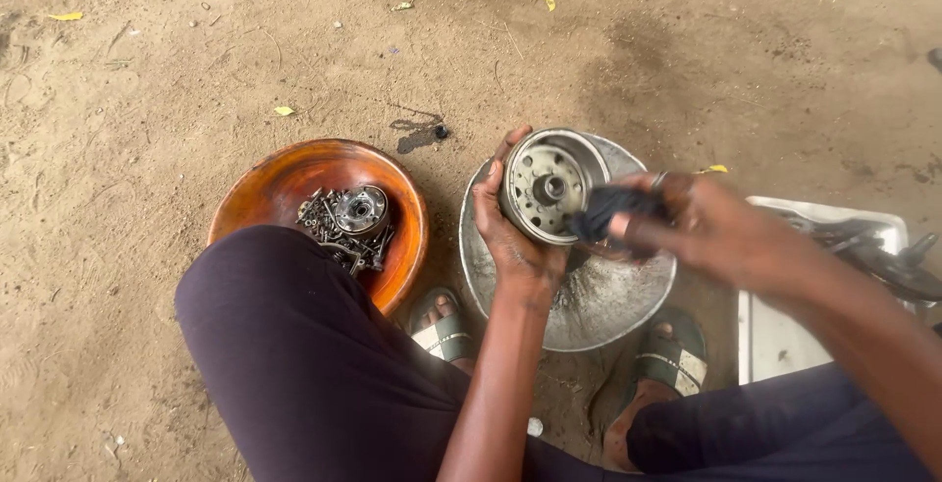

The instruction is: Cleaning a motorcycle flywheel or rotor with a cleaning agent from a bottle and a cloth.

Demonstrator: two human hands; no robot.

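While bolts fill the orange bowl left of the metal basin, left hand grips the flywheel; right hand pinches a dark brush.

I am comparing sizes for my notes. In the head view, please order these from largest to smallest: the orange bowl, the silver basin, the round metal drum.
1. silver basin and orange bowl: alike, unsure, both partly hidden.
2. round metal drum, held in the left hand.

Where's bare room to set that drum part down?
Bare dirt ground left of the orange bowl, and beyond both bowls. Crowded: orange bowl holds bolts; the metal basin lies under both hands; white tray at right holds tools.
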